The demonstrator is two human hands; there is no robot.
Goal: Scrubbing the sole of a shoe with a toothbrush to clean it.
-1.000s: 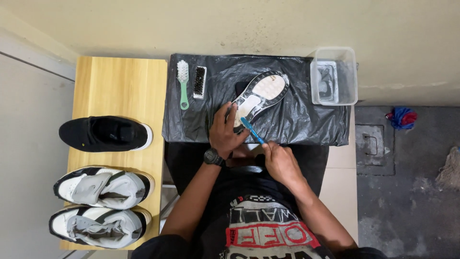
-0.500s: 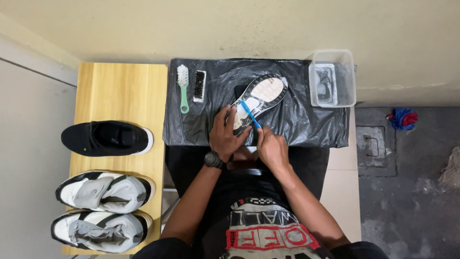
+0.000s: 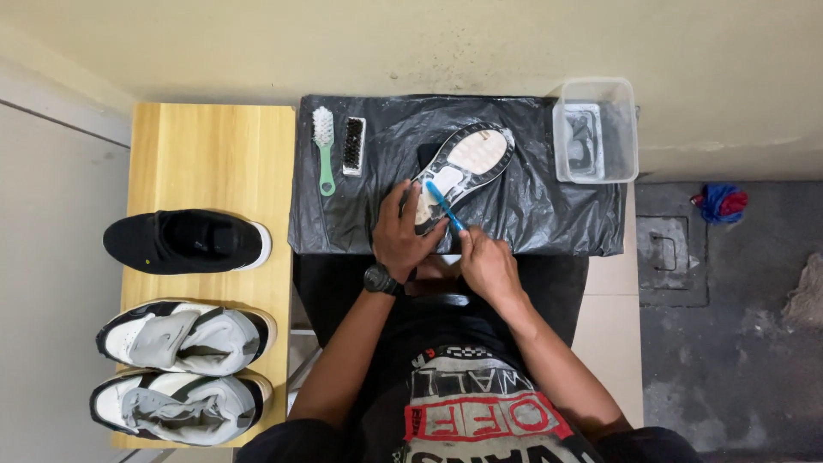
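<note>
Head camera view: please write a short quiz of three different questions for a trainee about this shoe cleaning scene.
1. True or false: the right hand holds a blue toothbrush against the sole of the upturned shoe.
2. How many shoes stand on the wooden table?
3. What lies nearest the green-handled brush? A) the clear plastic tub B) the small black brush C) the black shoe

Key: 1 true; 2 three; 3 B. The left hand steadies the upturned shoe.
</note>
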